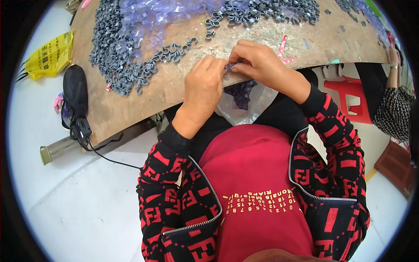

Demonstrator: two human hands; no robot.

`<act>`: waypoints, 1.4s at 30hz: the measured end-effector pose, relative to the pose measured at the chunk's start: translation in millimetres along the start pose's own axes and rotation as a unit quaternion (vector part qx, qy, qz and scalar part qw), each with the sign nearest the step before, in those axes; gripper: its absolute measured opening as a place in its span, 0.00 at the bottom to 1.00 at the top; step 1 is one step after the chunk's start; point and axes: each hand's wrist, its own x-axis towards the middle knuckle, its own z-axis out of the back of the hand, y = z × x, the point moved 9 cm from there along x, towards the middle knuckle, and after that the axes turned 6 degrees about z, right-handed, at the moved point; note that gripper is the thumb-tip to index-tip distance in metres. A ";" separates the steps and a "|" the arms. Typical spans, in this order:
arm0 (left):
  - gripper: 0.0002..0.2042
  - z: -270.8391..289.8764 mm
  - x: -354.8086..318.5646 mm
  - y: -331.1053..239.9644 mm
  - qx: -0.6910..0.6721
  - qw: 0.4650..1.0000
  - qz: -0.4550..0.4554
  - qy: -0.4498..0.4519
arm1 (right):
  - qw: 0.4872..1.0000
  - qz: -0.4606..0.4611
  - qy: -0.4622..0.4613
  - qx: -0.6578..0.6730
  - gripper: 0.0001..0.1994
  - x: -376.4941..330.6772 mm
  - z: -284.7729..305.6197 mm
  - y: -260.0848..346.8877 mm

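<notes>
Above the near edge of the wooden table (174, 87), my left hand (203, 83) and my right hand (261, 67) meet fingertip to fingertip. Both are pinched on a small dark purple piece (231, 66), mostly hidden by the fingers, so its kind does not show. Below them, a clear plastic bag (257, 105) lies open on my lap, with dark purple pieces (241, 94) inside. To the left of my hands, small grey curved clips (170, 53) trail out of a larger heap.
Heaps of grey clips (109, 52) and translucent violet plastic pieces (146, 26) cover the far and left table. A red-and-white strip (283, 46) lies right. Left are a yellow bag (50, 56) and black cable (109, 159); right, a red stool (349, 98) and another person's sleeve (395, 111).
</notes>
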 end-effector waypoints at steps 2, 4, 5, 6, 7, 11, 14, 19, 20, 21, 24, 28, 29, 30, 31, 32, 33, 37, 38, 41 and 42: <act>0.06 -0.9 1.6 1.0 0.021 0.999 0.017 0.028 | 1.000 0.002 0.009 -0.003 0.08 3.2 -0.8 1.2; 0.05 0.5 4.0 -1.4 0.032 0.998 0.020 0.043 | 1.000 0.003 0.017 -0.006 0.07 6.0 -1.1 3.9; 0.05 -0.6 5.1 -1.4 0.044 0.997 0.022 0.055 | 1.000 -0.002 0.027 -0.010 0.08 6.9 -1.9 4.8; 0.05 -0.4 5.9 -1.8 0.043 0.997 0.022 0.056 | 0.999 -0.007 0.037 -0.014 0.08 7.6 -3.4 5.0; 0.05 -0.3 6.4 -3.0 0.050 0.997 0.017 0.054 | 0.999 -0.008 0.037 -0.015 0.08 8.8 -4.0 5.0; 0.05 -3.9 8.5 -8.8 0.095 0.993 0.017 0.067 | 0.999 0.001 0.034 -0.007 0.08 9.1 -3.5 2.6; 0.06 -4.0 11.2 -14.8 0.098 0.993 -0.010 0.069 | 1.000 0.002 0.025 -0.006 0.08 7.4 -2.9 2.3; 0.06 -4.5 9.9 -15.0 0.107 0.991 -0.026 0.073 | 0.999 -0.005 0.033 -0.035 0.08 9.2 -4.4 2.9; 0.06 -5.1 9.4 -14.4 0.107 0.991 -0.024 0.074 | 0.999 -0.007 0.037 -0.033 0.08 8.9 -5.0 2.9; 0.06 -5.3 9.2 -13.9 0.108 0.991 -0.025 0.071 | 0.999 -0.010 0.041 -0.031 0.08 8.7 -5.5 2.9; 0.06 -5.4 7.6 -11.2 0.102 0.992 -0.029 0.062 | 0.999 -0.009 0.040 -0.036 0.08 9.0 -4.3 3.7; 0.05 -6.9 5.5 -3.9 0.093 0.994 -0.028 0.054 | 0.998 -0.009 0.044 -0.035 0.08 8.8 -6.6 1.9; 0.04 -6.6 5.7 -0.6 0.086 0.995 -0.021 0.053 | 0.999 -0.005 0.038 -0.033 0.08 8.7 -6.3 1.8; 0.04 -5.9 5.9 2.4 0.085 0.995 -0.022 0.053 | 0.999 -0.002 0.033 -0.031 0.08 8.1 -6.4 1.8; 0.05 -5.0 6.3 7.5 0.032 0.998 -0.010 0.060 | 0.999 -0.002 0.032 -0.032 0.08 5.0 -8.4 1.5; 0.06 -2.9 9.8 8.4 -0.020 0.998 0.001 0.066 | 0.999 -0.012 0.021 -0.029 0.08 2.3 -6.8 0.4; 0.06 -0.5 9.7 5.5 -0.019 0.998 0.000 0.064 | 0.999 -0.022 0.009 -0.026 0.09 0.4 -4.8 -0.9; 0.08 0.0 -0.4 19.1 -0.135 0.986 0.092 0.043 | 1.000 -0.019 -0.012 -0.016 0.08 -1.7 -2.6 1.4; 0.08 4.3 -0.1 16.1 -0.126 0.989 0.071 0.010 | 1.000 -0.013 -0.013 -0.015 0.08 -1.3 -2.6 0.3; 0.08 -0.2 -1.9 10.7 -0.093 0.994 0.060 0.014 | 1.000 -0.007 -0.007 -0.023 0.07 -1.1 -1.1 0.7; 0.08 -2.2 -1.4 9.6 -0.092 0.994 0.062 0.015 | 0.999 -0.006 -0.001 -0.032 0.07 -0.1 -0.8 1.4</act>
